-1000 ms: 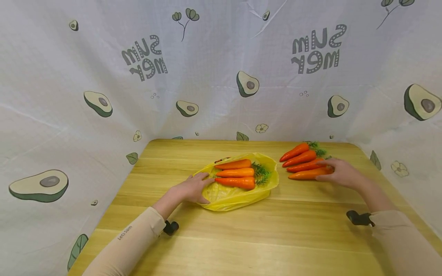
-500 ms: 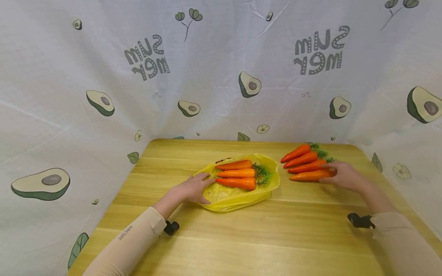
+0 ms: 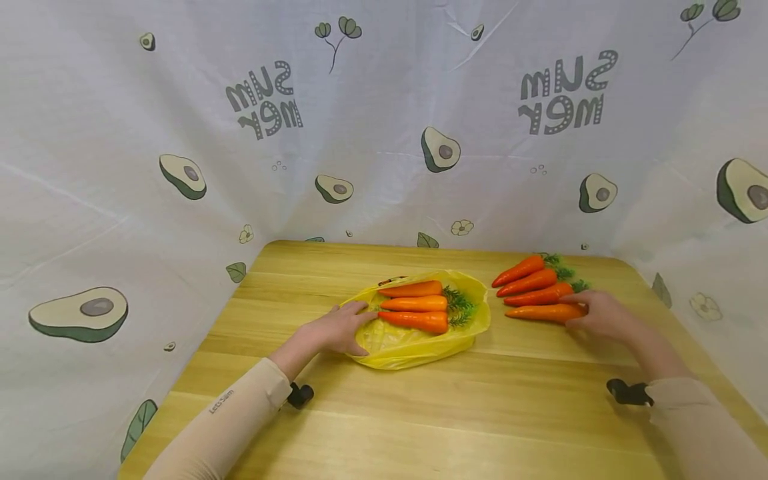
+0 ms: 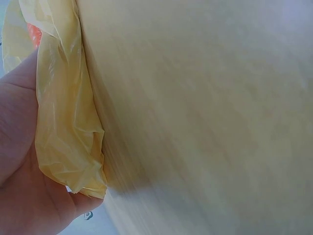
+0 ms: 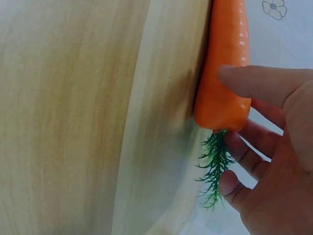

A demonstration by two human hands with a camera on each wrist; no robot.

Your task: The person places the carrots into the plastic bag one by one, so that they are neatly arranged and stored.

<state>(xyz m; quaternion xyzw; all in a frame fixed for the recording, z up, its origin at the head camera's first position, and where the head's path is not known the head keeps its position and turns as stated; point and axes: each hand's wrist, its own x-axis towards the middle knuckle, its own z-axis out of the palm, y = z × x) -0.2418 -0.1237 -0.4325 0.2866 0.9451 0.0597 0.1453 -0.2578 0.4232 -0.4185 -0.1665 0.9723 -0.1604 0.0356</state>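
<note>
Three orange carrots (image 3: pixel 414 321) lie side by side in a yellow plastic bag (image 3: pixel 414 353), their green tops pointing right. My left hand (image 3: pixel 339 330) holds the bag's left end, fingers spread at the rim; in the left wrist view, yellow film (image 4: pixel 68 122) hangs over part of that hand. At the right, my right hand (image 3: pixel 606 317) pinches the thick end of the nearest carrot (image 3: pixel 540 313). The right wrist view has my thumb on top of this carrot (image 5: pixel 227 44) and fingers at its far side, beside the green leaves (image 5: pixel 215 169).
Behind the pinched carrot, other carrots (image 3: pixel 528 282) lie in a slanted row with leaves to the right. Everything rests on a wooden table (image 3: pixel 420 420). A white curtain (image 3: pixel 372 87) printed with avocados encloses its back and sides.
My right hand has drawn the thick end of the nearest carrot slightly toward me, widening its gap to the row. My left hand stays at the bag. The head view has shifted slightly.
</note>
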